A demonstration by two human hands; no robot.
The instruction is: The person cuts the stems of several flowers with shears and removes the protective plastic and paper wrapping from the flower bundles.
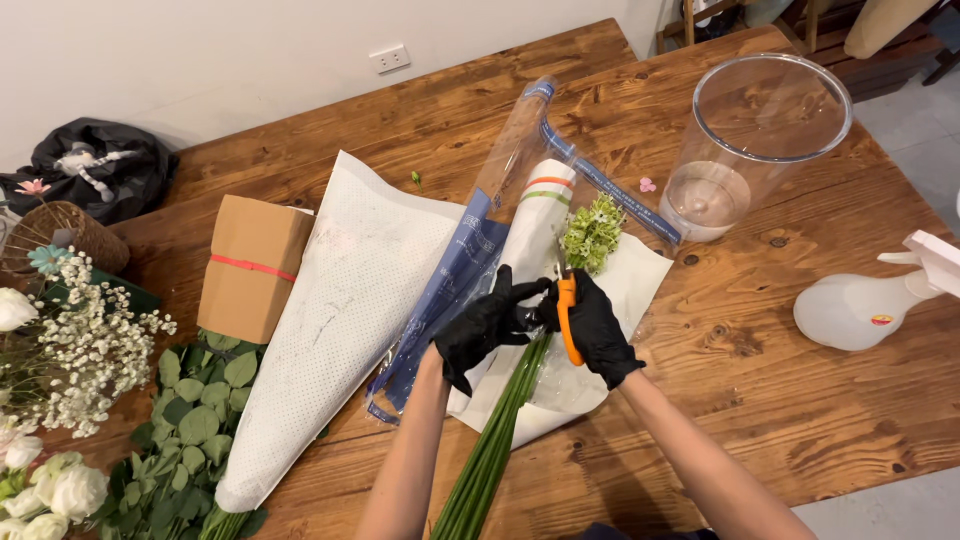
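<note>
Nearest the camera: 2 bare forearms, both hands in black gloves, meeting over a bundle of green stems [497, 432]. The bundle is long and slender, running from the bottom edge up to a pale green flower cluster [592, 232]; it lies on white wrapping paper [640, 275] spread on the wooden table [800, 400]. The left hand [485, 325] is closed around the stems at mid-length, fingers curled over them. The right hand [598, 328] is closed on orange-handled scissors [568, 318], held just beside the left fingertips and directly above the stems. The blades are hidden by the gloves; whether they touch the stems cannot be told. The stem ends are cut off by the bottom edge of the view.
</note>
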